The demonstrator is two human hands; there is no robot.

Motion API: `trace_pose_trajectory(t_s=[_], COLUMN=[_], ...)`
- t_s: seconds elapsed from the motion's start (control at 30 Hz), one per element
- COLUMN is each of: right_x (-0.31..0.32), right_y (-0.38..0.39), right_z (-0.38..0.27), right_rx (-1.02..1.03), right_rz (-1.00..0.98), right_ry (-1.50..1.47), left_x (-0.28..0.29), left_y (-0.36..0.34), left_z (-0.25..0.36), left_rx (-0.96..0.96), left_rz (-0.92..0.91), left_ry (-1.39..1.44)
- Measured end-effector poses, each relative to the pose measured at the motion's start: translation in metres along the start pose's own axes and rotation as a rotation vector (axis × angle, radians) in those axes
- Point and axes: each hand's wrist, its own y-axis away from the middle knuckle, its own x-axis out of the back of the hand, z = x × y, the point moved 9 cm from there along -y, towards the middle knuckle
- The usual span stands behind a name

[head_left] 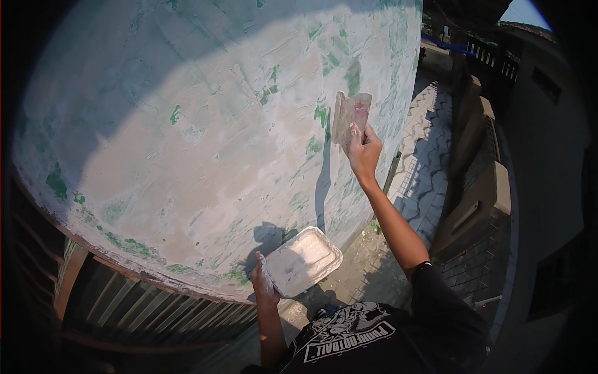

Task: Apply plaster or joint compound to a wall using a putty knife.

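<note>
My right hand is closed round a flat putty scraper, its blade smeared with whitish filler and held up close to the wall. Whether the blade's edge touches the wall I cannot tell. Patchy white filler covers most of the wall, with green paint showing through in spots. Low in front of me, my left hand grips the left side of a shallow white tray, thumb on its rim and the other fingers hidden beneath. Pale filler coats the inside of the tray.
A slatted metal grille runs below the wall at lower left. To the right, a paved walkway stretches away beside a low boundary wall with openwork panels. A strong shadow edge crosses the wall's upper left.
</note>
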Motion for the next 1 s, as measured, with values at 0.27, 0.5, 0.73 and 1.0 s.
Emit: trace_pose_trajectory(t_s=[0.27,0.5,0.73,1.0], right_x=[-0.088,-0.054,-0.098,-0.083], right_y=[0.049,0.021,0.073,0.030], right_z=[-0.022,-0.020,-0.030,-0.008], right_rx=[0.184,0.182,0.369,0.134], right_rz=[-0.140,-0.013,-0.118,-0.043], right_ry=[0.469,0.230,0.353,0.346], left_x=[0.030,0.034,0.036,0.059], left_y=[0.003,-0.012,-0.018,-0.029], left_z=[0.002,-0.001,-0.011,-0.018], left_rx=[0.005,0.030,0.045,0.035], left_rz=[0.098,0.073,0.044,0.027], left_ry=[0.002,-0.033,0.023,-0.123])
